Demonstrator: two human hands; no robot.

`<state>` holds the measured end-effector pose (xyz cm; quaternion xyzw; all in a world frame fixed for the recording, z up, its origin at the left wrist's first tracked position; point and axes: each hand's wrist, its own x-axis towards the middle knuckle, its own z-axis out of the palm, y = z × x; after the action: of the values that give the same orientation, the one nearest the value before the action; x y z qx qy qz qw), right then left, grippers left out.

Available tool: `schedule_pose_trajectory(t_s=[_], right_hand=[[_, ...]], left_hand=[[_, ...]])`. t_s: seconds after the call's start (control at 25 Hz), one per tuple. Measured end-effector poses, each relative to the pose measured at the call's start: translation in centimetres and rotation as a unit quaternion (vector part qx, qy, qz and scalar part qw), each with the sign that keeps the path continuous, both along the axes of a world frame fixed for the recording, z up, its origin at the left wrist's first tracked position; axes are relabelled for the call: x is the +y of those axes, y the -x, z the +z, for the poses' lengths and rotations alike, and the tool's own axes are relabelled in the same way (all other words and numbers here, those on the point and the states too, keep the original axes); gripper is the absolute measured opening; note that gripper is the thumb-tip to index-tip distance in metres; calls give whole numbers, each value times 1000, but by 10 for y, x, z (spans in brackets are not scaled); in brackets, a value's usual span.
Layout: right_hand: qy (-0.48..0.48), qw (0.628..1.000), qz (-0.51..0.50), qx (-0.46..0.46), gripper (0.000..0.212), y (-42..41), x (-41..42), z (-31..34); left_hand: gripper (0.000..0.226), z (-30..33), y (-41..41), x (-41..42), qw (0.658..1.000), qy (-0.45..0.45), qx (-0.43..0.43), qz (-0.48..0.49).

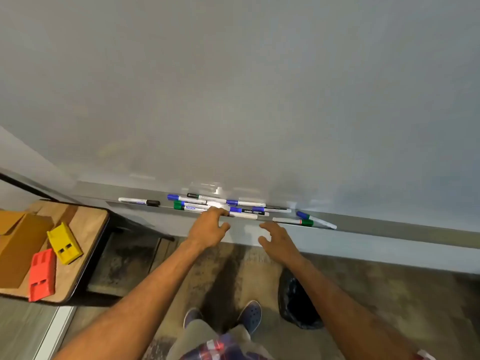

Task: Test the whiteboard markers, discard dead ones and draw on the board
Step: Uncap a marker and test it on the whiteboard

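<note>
A blank whiteboard (233,87) fills the upper view. Along its metal ledge (376,224) lie several markers: a black-capped one (139,201) at the left, a pile of blue- and green-capped ones (228,205) in the middle, and two more (315,220) at the right. My left hand (207,226) reaches the front of the pile with its fingertips touching the markers, fingers apart, gripping nothing. My right hand (276,239) hovers open just below the ledge, near a green-capped marker (293,221).
A small wooden table (85,222) stands at the left with a cardboard box (18,245), a yellow block (65,242) and a red block (42,275). A black-lined bin (296,302) sits on the floor under my right arm.
</note>
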<state>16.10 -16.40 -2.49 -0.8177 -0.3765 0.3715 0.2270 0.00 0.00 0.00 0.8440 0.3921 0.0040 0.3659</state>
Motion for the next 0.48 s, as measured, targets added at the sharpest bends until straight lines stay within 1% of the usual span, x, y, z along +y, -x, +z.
schedule_pose_trajectory(t_s=[0.12, 0.24, 0.32, 0.48], right_hand=[[60, 997, 45, 0, 56, -9, 13, -7], [67, 996, 57, 2, 59, -14, 26, -9], [75, 996, 49, 16, 61, -17, 35, -12], [86, 994, 0, 64, 61, -15, 47, -27]], left_hand=[[39, -13, -8, 11, 999, 14, 48, 1], [41, -22, -14, 21, 997, 39, 73, 5], [43, -28, -17, 25, 995, 57, 78, 15], [48, -39, -24, 26, 989, 123, 75, 34]])
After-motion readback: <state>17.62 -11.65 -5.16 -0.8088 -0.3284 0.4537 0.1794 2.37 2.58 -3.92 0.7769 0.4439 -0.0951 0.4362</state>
